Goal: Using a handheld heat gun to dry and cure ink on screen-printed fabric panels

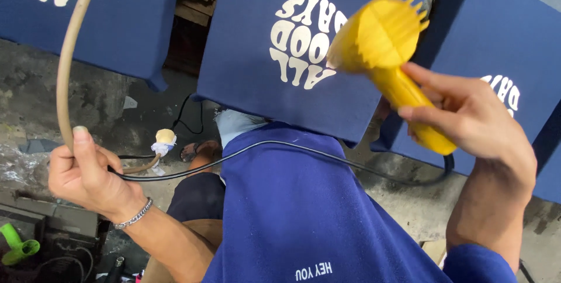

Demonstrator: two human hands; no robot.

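Head view: right hand [473, 122] fingers grip yellow dryer [388, 55]; left hand [87, 172] clasps tan hose [64, 66].

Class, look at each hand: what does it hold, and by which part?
The right hand grips a yellow heat gun by its handle. The left hand holds a tan hose near its lower end, with the black cord passing by it.

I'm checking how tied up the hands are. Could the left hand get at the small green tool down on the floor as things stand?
Probably not: the left hand is closed on a tan hose and black cord, and the green tool lies well below it.
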